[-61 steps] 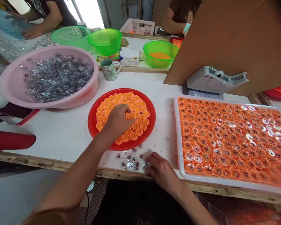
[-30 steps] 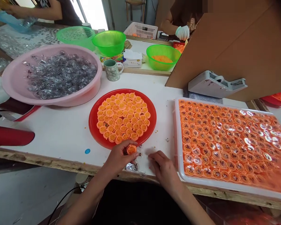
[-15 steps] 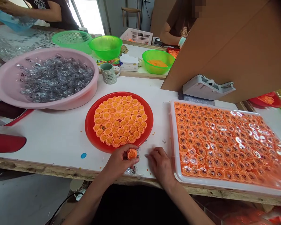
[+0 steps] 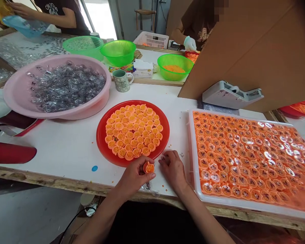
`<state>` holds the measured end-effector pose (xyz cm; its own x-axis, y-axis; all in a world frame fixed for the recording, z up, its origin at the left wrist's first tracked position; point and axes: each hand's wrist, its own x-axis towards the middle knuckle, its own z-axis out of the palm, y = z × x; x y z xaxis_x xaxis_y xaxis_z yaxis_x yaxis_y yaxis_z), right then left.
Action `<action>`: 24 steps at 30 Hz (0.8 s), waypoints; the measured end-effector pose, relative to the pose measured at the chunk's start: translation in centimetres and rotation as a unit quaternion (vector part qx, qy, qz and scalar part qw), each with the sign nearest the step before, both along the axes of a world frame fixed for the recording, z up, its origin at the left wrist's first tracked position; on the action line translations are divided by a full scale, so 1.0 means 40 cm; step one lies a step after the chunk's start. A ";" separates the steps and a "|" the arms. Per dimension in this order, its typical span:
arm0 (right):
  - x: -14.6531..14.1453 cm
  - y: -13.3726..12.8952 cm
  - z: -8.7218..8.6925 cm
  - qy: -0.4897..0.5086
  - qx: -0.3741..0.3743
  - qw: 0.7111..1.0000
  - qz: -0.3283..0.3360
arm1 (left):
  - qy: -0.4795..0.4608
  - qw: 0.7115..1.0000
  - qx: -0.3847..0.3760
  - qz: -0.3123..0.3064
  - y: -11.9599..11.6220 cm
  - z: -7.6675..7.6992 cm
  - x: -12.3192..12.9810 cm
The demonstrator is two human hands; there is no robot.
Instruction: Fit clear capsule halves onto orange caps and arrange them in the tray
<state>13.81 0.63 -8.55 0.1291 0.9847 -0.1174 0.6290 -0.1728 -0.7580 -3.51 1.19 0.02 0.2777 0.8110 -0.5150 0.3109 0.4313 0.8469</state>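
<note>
- A red, smooth roll (image 4: 11, 153) lies at the table's left edge.
- The pink basin (image 4: 17, 89), round and glossy plastic, is heaped with clear, shiny lids (image 4: 66, 86).
- A small blue dot (image 4: 94, 168) sits on the white tabletop (image 4: 66, 145), near the rough wooden edge.
- A grey-green mug (image 4: 122, 80) stands behind the red plate (image 4: 101, 135), which is round, shallow and packed with small orange cups (image 4: 133, 132) filled with granules.
- The left hand (image 4: 133, 178) pinches one orange cup (image 4: 149, 167) between thumb and fingertips, just in front of the plate's near rim; a clear lid (image 4: 147, 185) lies on the table under that hand.
- The right hand (image 4: 173, 169) rests just beside the cup, fingers curled and bunched at something small; what it pinches, I cannot tell.
- The white tray (image 4: 193, 169), rectangular, holds rows of orange cups capped with glinting lids (image 4: 244, 149).
- Behind it sit a white tape dispenser (image 4: 231, 95) and a cardboard sheet (image 4: 244, 51).
</note>
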 end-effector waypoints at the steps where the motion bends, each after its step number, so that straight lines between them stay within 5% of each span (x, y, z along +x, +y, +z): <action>1: 0.005 -0.009 -0.002 0.021 -0.003 1.000 0.002 | -0.004 1.000 -0.004 -0.001 0.002 -0.002 0.001; 8: 0.028 -0.061 0.049 0.207 -0.048 0.977 -0.004 | -0.085 0.994 -0.036 0.052 0.021 -0.012 0.007; 17: 0.054 -0.073 0.120 0.507 -0.095 0.855 -0.053 | -0.117 0.992 -0.051 0.013 0.022 -0.015 0.033; 24: 0.099 -0.081 0.148 0.297 -0.062 0.953 0.022 | -0.075 0.996 -0.049 -0.024 0.026 -0.005 0.055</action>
